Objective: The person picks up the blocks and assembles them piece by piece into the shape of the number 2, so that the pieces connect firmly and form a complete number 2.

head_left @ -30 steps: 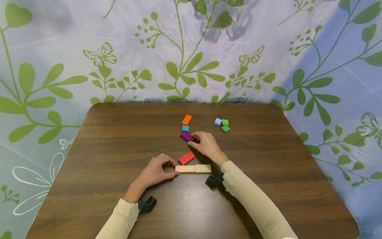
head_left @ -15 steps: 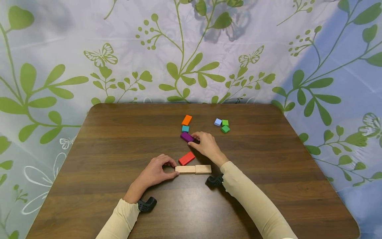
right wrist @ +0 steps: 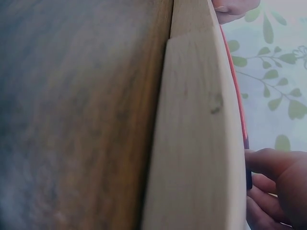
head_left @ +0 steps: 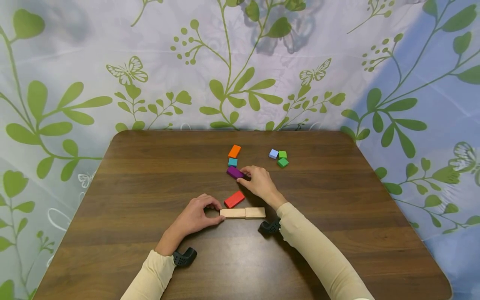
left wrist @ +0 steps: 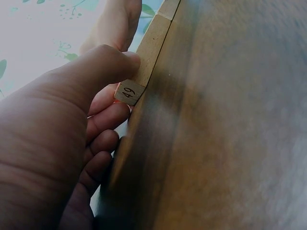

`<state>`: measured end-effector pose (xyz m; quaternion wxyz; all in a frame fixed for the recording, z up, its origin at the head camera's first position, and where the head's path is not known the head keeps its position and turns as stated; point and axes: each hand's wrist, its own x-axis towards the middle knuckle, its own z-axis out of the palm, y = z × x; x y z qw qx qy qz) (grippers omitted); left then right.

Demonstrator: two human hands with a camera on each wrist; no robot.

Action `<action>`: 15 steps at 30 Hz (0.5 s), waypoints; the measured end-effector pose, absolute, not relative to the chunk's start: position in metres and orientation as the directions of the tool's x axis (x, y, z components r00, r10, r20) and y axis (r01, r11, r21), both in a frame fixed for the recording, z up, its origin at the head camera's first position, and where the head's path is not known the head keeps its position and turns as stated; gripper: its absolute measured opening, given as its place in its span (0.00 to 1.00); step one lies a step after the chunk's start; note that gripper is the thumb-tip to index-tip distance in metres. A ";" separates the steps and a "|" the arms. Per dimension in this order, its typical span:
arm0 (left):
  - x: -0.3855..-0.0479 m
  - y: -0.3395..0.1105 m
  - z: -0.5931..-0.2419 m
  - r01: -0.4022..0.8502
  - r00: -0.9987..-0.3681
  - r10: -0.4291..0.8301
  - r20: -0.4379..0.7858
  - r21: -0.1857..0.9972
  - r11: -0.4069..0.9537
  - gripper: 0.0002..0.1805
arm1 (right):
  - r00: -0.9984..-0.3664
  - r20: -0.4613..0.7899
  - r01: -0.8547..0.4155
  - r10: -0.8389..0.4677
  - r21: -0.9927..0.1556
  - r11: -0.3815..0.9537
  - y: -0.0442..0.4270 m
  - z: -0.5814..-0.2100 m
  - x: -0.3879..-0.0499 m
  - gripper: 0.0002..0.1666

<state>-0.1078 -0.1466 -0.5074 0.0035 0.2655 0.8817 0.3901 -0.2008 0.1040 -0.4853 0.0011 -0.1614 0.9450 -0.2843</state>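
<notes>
Two plain wooden blocks lie end to end in the head view. My left hand (head_left: 196, 213) pinches the left end of the left wooden block (head_left: 233, 213), thumb on the near side and fingers on the far side. That block's end face shows the number 49 (left wrist: 128, 92) in the left wrist view. Farther back, my right hand (head_left: 260, 181) pinches the right end of a purple block (head_left: 234, 172) between thumb and fingers. A red block (head_left: 234, 199) lies slanted between the purple block and the wooden pair. The right wooden block (head_left: 255, 213) is untouched.
Behind the purple block lie a teal block (head_left: 233, 162) and an orange block (head_left: 234, 151). To their right sit a light blue block (head_left: 273, 153), a light green block (head_left: 283, 154) and a darker green block (head_left: 283, 163). A patterned cloth (head_left: 150, 41) hangs behind the brown table (head_left: 337, 187).
</notes>
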 end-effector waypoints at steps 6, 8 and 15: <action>-0.106 -0.145 -0.508 0.469 -0.858 0.471 0.205 0.688 0.554 0.13 | -0.945 0.095 -0.312 -0.314 -0.553 0.772 0.107 -0.486 -0.200 0.21; -0.106 -0.145 -0.508 0.468 -0.859 0.469 0.205 0.687 0.556 0.13 | -0.944 0.095 -0.314 -0.317 -0.563 0.764 0.108 -0.486 -0.200 0.21; -0.104 -0.144 -0.508 0.470 -0.859 0.467 0.208 0.684 0.558 0.13 | -0.941 0.084 -0.314 -0.329 -0.586 0.747 0.115 -0.486 -0.199 0.20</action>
